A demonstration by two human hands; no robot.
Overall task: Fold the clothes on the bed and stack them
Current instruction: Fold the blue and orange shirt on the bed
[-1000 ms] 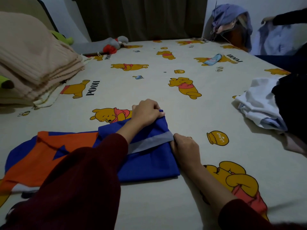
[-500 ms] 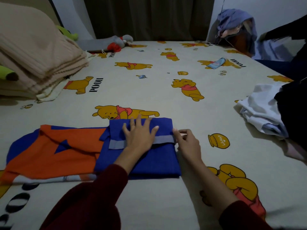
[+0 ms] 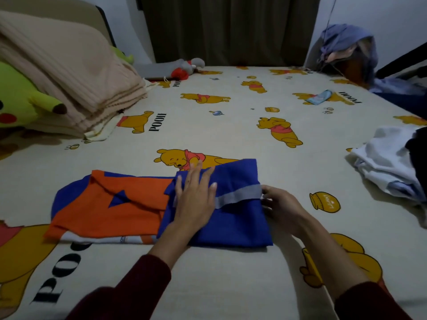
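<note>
The left hand, flat on the blue garment, has slid toward its left edge.

A cream bedsheet printed with yellow cartoon bears covers the bed, and a folded beige ribbed blanket is piled at its left edge with a bright green plush toy just beside it. Near the far edge lies a grey and red stuffed toy, in front of a dark olive curtain.
</note>
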